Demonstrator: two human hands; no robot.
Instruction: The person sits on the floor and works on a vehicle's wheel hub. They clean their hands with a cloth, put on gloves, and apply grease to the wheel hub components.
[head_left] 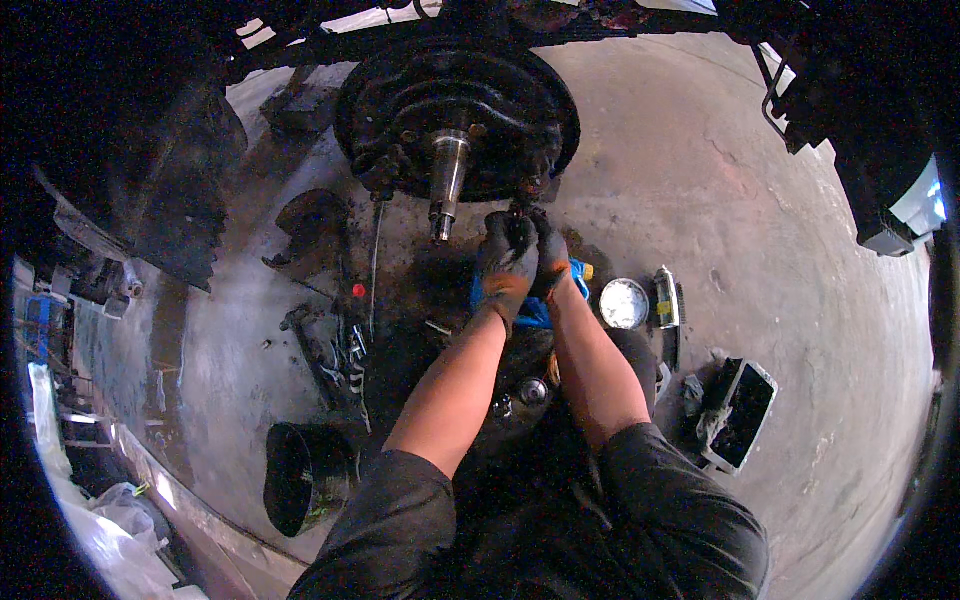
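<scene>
My left hand and my right hand, in dark gloves with orange cuffs, are closed close together at a dark fitting on the lower right of a large round black backing plate. What exactly my fingers hold is hidden. A bare steel spindle sticks out of the plate's middle, just left of my hands. Behind and beneath my hands is a blue object, partly hidden, with a yellow piece at its right.
Right of my forearms are a round tin of pale contents, a tube and a tray. To the left lie tools, a red cap and a black container. Dark vehicle parts frame the top and sides.
</scene>
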